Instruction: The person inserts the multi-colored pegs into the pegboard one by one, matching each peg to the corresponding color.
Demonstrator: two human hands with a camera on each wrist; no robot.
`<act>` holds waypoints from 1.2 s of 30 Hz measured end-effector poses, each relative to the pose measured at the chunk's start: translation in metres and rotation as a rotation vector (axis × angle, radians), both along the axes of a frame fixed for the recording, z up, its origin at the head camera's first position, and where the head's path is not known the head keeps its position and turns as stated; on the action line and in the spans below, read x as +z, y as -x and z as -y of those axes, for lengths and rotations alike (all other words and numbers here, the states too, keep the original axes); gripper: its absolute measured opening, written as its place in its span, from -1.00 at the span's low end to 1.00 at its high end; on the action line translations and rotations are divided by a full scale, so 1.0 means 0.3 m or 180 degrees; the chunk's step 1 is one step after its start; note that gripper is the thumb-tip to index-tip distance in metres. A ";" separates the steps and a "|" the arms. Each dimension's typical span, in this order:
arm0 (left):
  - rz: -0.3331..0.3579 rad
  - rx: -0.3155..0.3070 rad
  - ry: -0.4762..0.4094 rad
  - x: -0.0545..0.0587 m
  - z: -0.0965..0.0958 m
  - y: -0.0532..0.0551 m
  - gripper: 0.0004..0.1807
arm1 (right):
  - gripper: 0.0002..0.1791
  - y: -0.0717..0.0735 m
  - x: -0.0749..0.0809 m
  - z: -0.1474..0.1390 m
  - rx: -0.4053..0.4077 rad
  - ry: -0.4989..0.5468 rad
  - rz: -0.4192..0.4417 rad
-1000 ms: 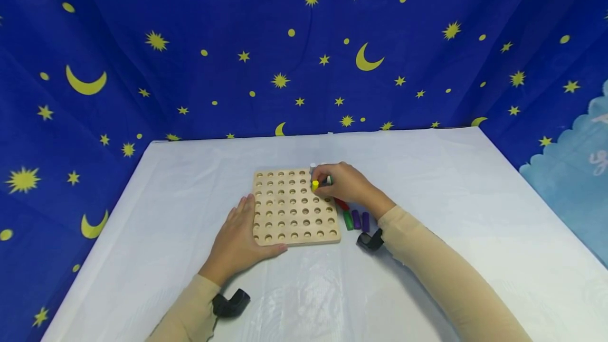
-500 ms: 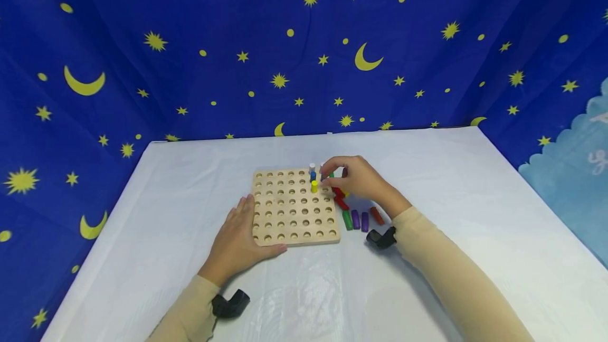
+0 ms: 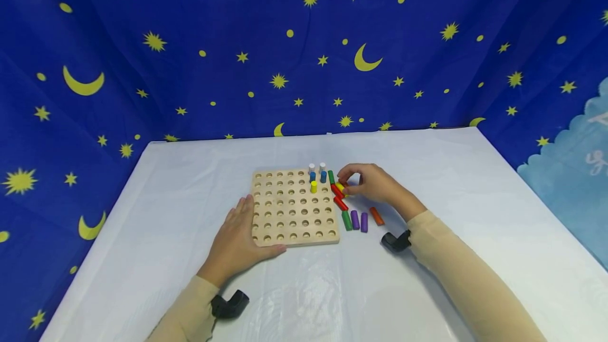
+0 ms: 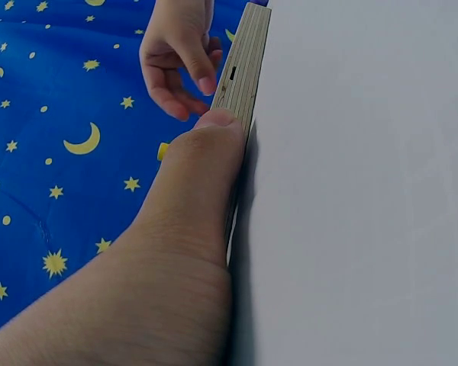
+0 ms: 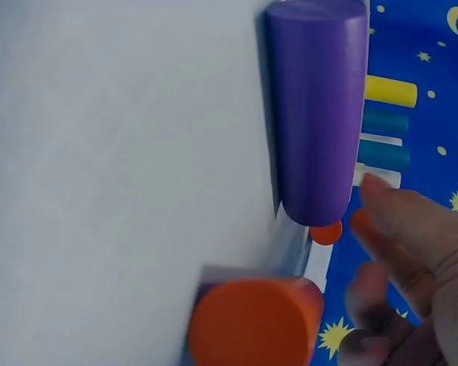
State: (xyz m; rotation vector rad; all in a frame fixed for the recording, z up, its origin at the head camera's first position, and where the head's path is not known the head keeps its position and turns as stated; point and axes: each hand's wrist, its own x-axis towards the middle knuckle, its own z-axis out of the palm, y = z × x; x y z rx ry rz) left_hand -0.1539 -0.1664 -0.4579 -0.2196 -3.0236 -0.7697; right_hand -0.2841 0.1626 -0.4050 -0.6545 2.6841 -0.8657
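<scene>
A light wooden peg board (image 3: 280,218) with rows of round holes lies on the table. My left hand (image 3: 236,241) rests against its left side, fingers straight and thumb (image 4: 202,171) along the front edge. Two white pegs (image 3: 311,168), two blue pegs (image 3: 323,177) and one yellow peg (image 3: 314,187) stand upright in the board's back right holes. My right hand (image 3: 375,182) is over the loose pegs right of the board, fingertips right at a lying yellow peg (image 3: 340,188), thumb and index finger apart. A red peg (image 3: 338,191) lies beside that peg.
Around the board's right side lie a green peg (image 3: 331,177), another red peg (image 3: 340,203), a second green peg (image 3: 347,220), two purple pegs (image 5: 317,114) and an orange peg (image 5: 252,324). A blue star-printed cloth (image 3: 190,25) hangs behind the white-covered table (image 3: 190,173).
My right hand has let go of the yellow peg in the board, passed by the right blue peg and moved right to the loose pegs. My left hand stays in place.
</scene>
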 end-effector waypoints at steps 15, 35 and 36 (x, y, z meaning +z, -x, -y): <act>-0.0010 -0.0009 0.0011 -0.009 0.004 0.004 0.64 | -0.56 0.005 0.031 0.010 0.0318 -0.0386 -0.0023; -0.0009 -0.0003 0.0012 -0.008 0.004 0.006 0.65 | -0.72 0.014 0.012 -0.006 0.0569 -0.0702 -0.0056; -0.0005 -0.0004 0.0009 -0.008 0.004 0.006 0.65 | -0.72 0.014 0.010 -0.007 0.0573 -0.0690 -0.0050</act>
